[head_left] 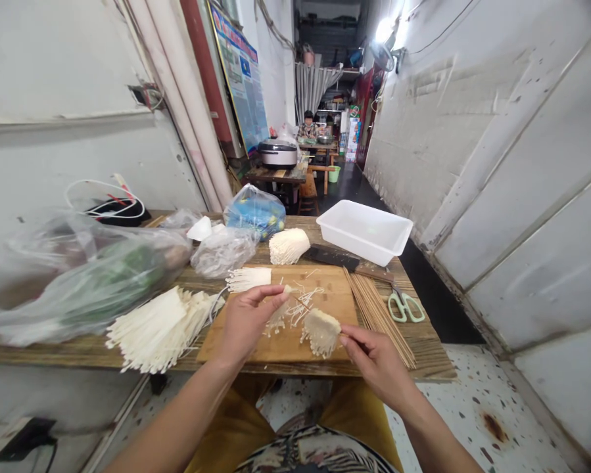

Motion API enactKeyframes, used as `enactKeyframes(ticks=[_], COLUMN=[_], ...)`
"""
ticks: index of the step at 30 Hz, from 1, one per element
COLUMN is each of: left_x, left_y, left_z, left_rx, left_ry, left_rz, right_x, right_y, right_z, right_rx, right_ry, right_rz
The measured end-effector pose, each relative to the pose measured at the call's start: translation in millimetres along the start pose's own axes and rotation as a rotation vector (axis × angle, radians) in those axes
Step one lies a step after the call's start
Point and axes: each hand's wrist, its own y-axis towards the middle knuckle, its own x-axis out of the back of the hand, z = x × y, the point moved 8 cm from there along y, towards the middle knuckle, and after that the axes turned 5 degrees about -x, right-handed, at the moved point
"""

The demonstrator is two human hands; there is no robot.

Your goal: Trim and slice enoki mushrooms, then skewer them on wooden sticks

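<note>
My right hand (377, 361) is closed on the end of a bamboo skewer (302, 302). A flat bunch of enoki mushrooms (321, 333) is threaded on that skewer, close to my right fingers. My left hand (250, 322) pinches a small enoki piece (277, 315) by the skewer's far tip; whether the tip has pierced it I cannot tell. Both hands hover over a wooden cutting board (337, 295) strewn with loose enoki strands (302, 305). A short enoki bundle (250, 278) lies at the board's far left edge, and a large pile of enoki (160, 328) rests left of it.
Right of the board lie several bamboo skewers (378, 315), green-handled scissors (404, 307) and a dark-bladed knife (334, 258). Behind stand a white plastic tub (364, 230) and another enoki bundle (288, 246). Plastic bags (102, 282) crowd the left. A person (308, 128) sits far back.
</note>
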Motion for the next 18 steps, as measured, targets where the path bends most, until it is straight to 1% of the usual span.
enactKeyframes(ticks=[3,7,18], left_x=[-1.6,-2.8,-5.1], left_y=[-0.8,-2.1,-3.3], left_z=[-0.8,-1.9,-2.2], left_rx=[0.005,0.007,0.020], left_ry=[-0.032,-0.017,-0.058], left_rz=[-0.003,0.000,0.004], right_x=[-0.6,-1.9,-2.1], right_y=[0.6,0.3,0.5], right_z=[-0.1,-1.2,-1.0], right_rx=[-0.003,-0.015,-0.023], right_ry=[0.004,0.010,0.007], right_rz=[-0.001,0.012,0.034])
